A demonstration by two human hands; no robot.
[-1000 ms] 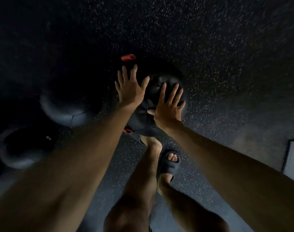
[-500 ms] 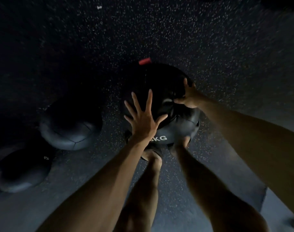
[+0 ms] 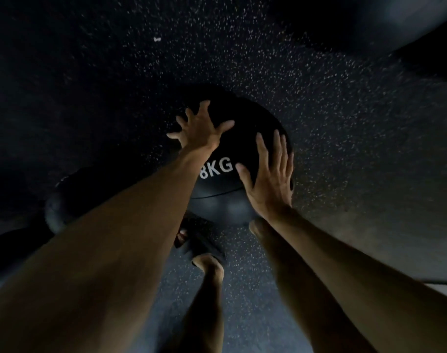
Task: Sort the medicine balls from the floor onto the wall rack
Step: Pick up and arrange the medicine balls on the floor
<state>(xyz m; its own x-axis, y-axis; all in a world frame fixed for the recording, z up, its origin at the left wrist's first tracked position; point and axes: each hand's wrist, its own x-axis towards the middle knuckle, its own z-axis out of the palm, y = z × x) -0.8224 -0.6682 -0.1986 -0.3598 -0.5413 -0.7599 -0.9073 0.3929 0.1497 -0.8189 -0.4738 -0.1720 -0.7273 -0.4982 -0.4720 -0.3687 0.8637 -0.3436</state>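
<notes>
A black medicine ball (image 3: 245, 128) marked "8KG" in white sits on the dark speckled floor in front of my feet. My left hand (image 3: 200, 129) lies on its upper left side with fingers spread wide. My right hand (image 3: 269, 174) lies flat against its right side, fingers straight and together. The ball's lower part is lit grey; its far side is lost in shadow. The wall rack is out of view.
Another dark medicine ball (image 3: 61, 200) lies on the floor to the left, partly behind my left forearm. A large dark rounded shape (image 3: 385, 19) fills the top right corner. My feet in black slides (image 3: 197, 240) stand just below the ball.
Both hands have shifted on the ball: the right moved from its far top edge down to its right side, the left from the front up to its upper left. The ball turned, showing the 8KG mark.
</notes>
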